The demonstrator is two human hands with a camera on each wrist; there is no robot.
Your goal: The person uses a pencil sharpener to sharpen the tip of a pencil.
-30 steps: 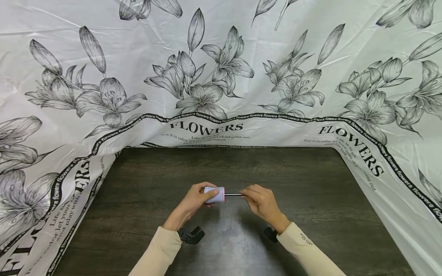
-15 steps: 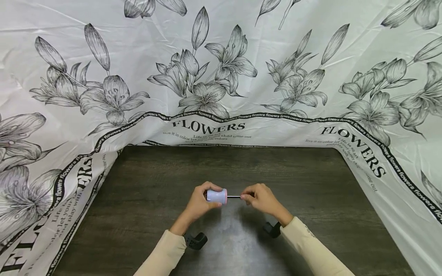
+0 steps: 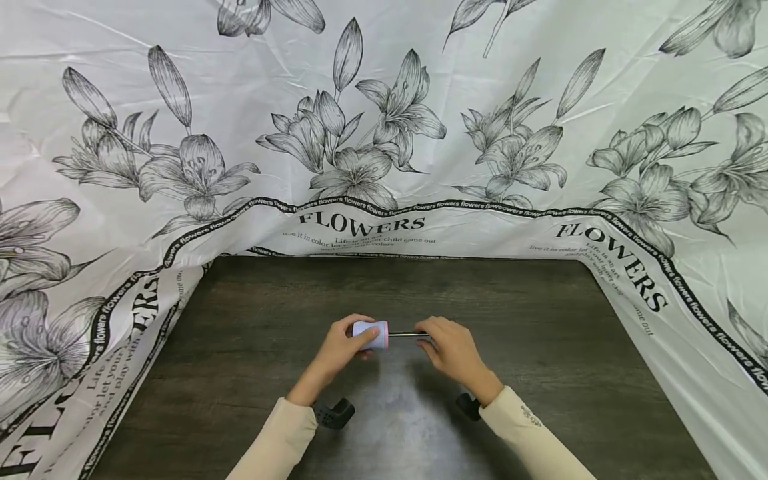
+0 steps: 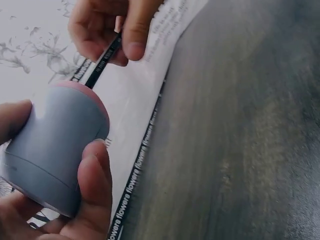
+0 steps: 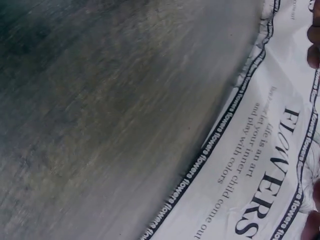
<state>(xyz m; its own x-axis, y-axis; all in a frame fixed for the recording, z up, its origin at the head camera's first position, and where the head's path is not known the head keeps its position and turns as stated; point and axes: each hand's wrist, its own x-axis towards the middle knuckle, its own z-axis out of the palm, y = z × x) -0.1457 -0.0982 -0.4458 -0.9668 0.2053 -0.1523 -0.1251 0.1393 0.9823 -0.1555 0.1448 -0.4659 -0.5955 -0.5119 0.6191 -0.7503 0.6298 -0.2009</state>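
My left hand (image 3: pixel 341 345) grips a lavender pencil sharpener (image 3: pixel 367 335) with a pink rim, fingers and thumb curled round its barrel. The sharpener lies on its side in the air above the table, its pink end facing right. A dark pencil (image 4: pixel 104 62) with small lettering runs into that end; its tip is hidden inside. At the pencil's other end my right hand (image 3: pixel 454 347) pinches it between thumb and fingers. In the right wrist view just a few fingertips (image 5: pixel 313 35) show at the right edge, and the pencil is out of sight there.
A dark wood-grain table (image 3: pixel 396 287) spreads beneath both hands. White cloth (image 3: pixel 420 173) printed with lilies and the word FLOWERS stands behind it and along both sides. Black wrist mounts (image 3: pixel 335 413) hang below the wrists.
The left hand has rolled the sharpener back and forth, its thumb dropping below and returning on top. The right fingers have shifted along the pencil and loosened slightly from their curl.
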